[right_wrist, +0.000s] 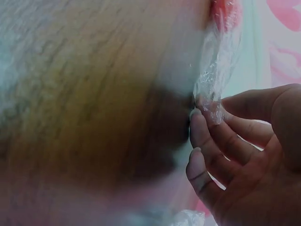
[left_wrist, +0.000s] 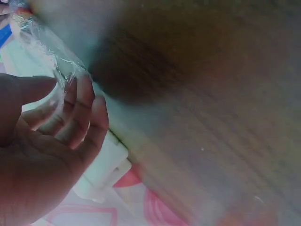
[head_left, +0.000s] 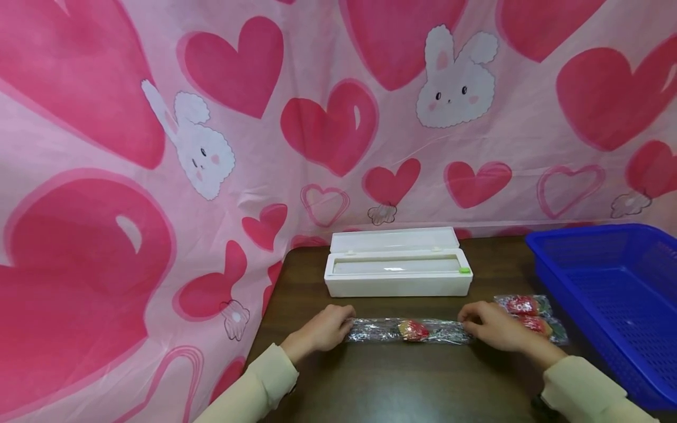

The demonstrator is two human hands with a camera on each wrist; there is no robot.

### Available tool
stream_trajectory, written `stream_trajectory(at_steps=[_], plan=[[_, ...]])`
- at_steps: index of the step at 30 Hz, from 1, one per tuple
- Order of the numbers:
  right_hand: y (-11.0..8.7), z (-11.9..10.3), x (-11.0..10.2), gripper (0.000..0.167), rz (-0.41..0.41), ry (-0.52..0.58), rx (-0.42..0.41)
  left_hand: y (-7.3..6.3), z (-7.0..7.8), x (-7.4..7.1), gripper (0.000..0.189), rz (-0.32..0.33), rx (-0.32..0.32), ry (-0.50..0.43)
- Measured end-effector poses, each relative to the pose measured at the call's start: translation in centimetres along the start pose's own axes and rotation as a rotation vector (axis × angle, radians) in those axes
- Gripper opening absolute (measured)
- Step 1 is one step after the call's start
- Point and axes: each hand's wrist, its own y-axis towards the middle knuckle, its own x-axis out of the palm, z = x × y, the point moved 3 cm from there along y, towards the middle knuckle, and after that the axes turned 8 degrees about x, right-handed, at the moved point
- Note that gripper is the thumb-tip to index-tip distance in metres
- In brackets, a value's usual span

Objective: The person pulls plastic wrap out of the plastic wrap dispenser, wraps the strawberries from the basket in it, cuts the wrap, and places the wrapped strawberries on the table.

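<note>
A long folded strip of clear cling film stretches level between both hands, in front of the white box. Wrapped in its middle is a red and pale-yellow piece that looks like a fruit. My left hand pinches the strip's left end between thumb and fingers; the left wrist view shows the film running away from the fingertips. At the other end, my right hand pinches the film, with the little finger apart from it. Whether the strip touches the table is unclear.
Behind the strip stands a white cling film dispenser, lid raised, with a green slider at its right. Two film-wrapped red pieces lie beyond the right hand, beside a blue plastic basket. Pink heart-patterned cloth borders the dark table.
</note>
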Motion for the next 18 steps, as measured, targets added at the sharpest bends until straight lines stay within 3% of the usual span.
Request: stream_trajectory(at_steps=[4,6,8,10,13,15,18], plan=[[-0.1,-1.1,-0.3,0.010,0.103,-0.093,0.015,0.2,0.6,-0.5,0.024,0.017,-0.031,0.112],[-0.2,-2.1,-0.6,0.016,0.173,-0.129,0.003,0.6,1.4,-0.9,0.026,0.039,-0.001,0.120],[-0.1,-3.3,-0.6,0.019,0.220,-0.138,-0.045,1.2,2.3,-0.9,0.025,0.034,0.052,0.068],[0.2,-4.4,0.1,0.017,0.183,-0.097,-0.114,1.8,3.1,-0.6,0.019,-0.015,0.099,0.004],[0.5,-5.0,1.7,0.015,0.029,-0.022,-0.199,2.4,3.6,0.5,0.015,-0.130,0.105,-0.048],[0.5,-4.6,2.4,0.015,-0.064,0.001,-0.181,2.4,3.5,1.0,0.014,-0.179,0.084,-0.040],[0.2,-3.3,2.3,0.017,-0.097,-0.019,-0.126,2.0,3.0,1.1,0.015,-0.206,0.051,-0.045]])
